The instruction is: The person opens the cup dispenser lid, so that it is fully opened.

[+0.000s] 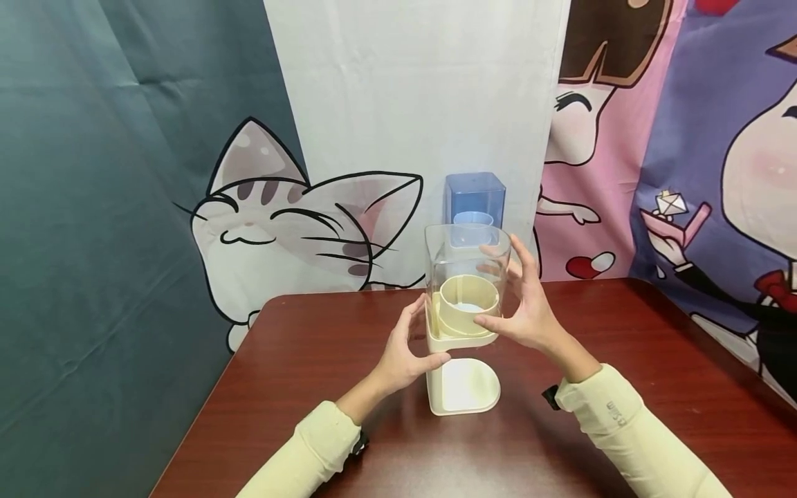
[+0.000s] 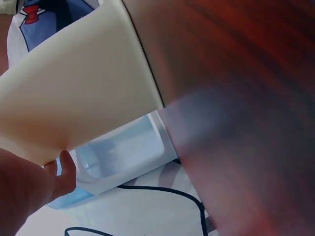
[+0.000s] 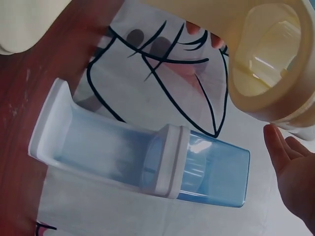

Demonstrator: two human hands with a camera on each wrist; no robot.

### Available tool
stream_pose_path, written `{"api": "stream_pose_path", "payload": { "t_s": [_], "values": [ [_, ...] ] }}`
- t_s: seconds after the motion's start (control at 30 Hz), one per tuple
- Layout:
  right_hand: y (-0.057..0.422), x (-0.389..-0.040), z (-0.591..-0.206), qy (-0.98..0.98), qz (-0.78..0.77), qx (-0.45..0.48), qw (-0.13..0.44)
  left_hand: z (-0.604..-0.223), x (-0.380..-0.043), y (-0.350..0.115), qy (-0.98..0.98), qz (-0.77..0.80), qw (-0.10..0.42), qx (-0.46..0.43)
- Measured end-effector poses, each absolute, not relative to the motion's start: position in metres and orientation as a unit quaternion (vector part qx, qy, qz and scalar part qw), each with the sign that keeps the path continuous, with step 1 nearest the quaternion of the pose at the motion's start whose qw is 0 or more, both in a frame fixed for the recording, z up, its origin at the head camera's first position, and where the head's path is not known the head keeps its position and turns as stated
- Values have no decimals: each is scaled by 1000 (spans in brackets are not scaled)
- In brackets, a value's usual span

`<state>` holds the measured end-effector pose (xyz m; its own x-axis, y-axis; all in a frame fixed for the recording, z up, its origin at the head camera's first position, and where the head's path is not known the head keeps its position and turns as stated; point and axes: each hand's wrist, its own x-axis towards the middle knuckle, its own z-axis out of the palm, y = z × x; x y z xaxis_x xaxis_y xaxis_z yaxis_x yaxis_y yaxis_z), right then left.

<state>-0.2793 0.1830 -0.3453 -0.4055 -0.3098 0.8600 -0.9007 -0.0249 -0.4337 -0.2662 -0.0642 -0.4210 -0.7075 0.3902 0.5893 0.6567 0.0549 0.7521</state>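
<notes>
A cream dispenser [image 1: 461, 339] with a clear square top stands upright on the table, its rounded base at the front and a cream ring inside the clear part. On its left side my left hand [image 1: 401, 353] holds the body, thumb across the front. My right hand [image 1: 529, 311] holds the clear top from the right, with the thumb in front and fingers around the side. In the left wrist view the dispenser's cream wall [image 2: 83, 83] hides most fingers of that hand. Seen from the right wrist, its round underside opening [image 3: 270, 59] is above my fingertips.
Behind it stands a similar dispenser with a blue top [image 1: 475, 197], white below in the right wrist view. The reddish-brown table [image 1: 324, 346] ends in front of a printed cartoon curtain [image 1: 405, 104]. A dark cable [image 2: 172, 189] runs beyond the table edge.
</notes>
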Motion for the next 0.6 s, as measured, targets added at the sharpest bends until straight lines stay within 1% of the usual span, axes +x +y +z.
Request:
{"api": "stream_pose_path", "payload": {
  "t_s": [0.3,0.6],
  "values": [
    [173,-286,-347,-597,579,492,258,-420,-268,-65,-718,-576,117,-373],
    [165,-291,-345,-563,585,515,275,-418,-268,-66,-726,-573,106,-364]
  ]
}}
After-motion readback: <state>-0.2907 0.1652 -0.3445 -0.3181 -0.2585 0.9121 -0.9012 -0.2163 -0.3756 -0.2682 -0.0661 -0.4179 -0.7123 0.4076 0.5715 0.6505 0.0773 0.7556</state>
